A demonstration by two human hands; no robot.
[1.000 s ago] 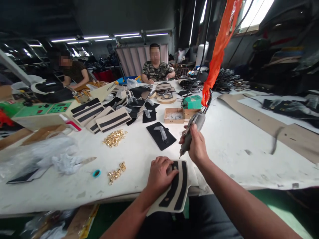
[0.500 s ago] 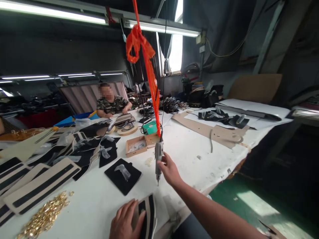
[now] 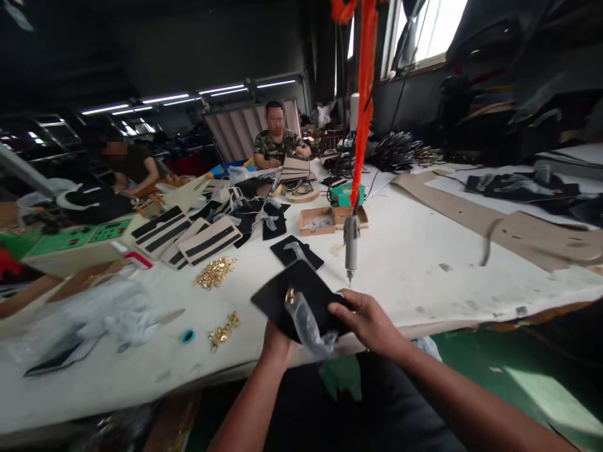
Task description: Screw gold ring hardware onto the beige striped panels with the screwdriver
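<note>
Both my hands hold up a black panel [image 3: 301, 295] with a gold fitting and a clear plastic-wrapped strap on its face, just above the near table edge. My left hand [image 3: 277, 342] grips its lower edge from beneath, fingers hidden behind it. My right hand [image 3: 365, 320] pinches its right side. A grey electric screwdriver [image 3: 351, 245] hangs free on an orange cord [image 3: 363, 107] right behind the panel, touched by neither hand.
On the white table [image 3: 424, 263] lie gold fittings [image 3: 215, 273], striped beige-and-black panels [image 3: 207, 240], another black panel [image 3: 296, 251], cardboard boxes [image 3: 330, 220] and crumpled plastic [image 3: 108, 307]. Two people sit at the far side. Cardboard sheets lie to the right.
My right hand let go of the hanging screwdriver, which now dangles by itself. The striped piece under my left hand was turned over and lifted by both hands, black side up.
</note>
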